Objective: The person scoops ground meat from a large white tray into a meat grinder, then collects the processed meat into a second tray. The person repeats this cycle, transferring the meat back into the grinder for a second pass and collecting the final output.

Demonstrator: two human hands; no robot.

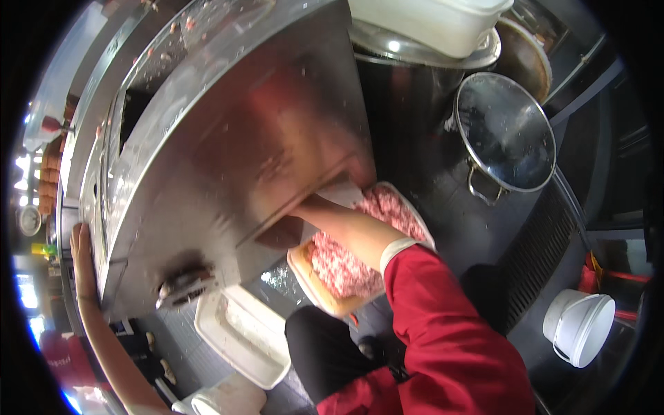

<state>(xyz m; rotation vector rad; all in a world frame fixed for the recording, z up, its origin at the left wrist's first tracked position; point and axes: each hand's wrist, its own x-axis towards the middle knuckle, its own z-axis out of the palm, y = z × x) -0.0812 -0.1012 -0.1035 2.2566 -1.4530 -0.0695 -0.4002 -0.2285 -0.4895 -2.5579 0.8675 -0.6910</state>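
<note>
My left hand [80, 241] lies on the outer edge of a large stainless steel machine [207, 171] at the far left, its fingers extended. My right arm, in a red sleeve, crosses over a pale tub [299, 259] heaped with ground meat [340, 267]. My right hand [305, 206] reaches into an opening low in the machine's steel face; its fingers are hidden inside, so whether it holds anything cannot be told. A pale flap or chute [340, 193] shows beside the wrist, above the meat.
An empty-looking white rectangular tub [241, 332] stands on the floor below the machine. At right are a steel pot with a glass lid [506, 132] and a lidded white bucket [583, 327]. A white container [430, 21] sits on a large pot. Another person's shoes [167, 371] show at lower left.
</note>
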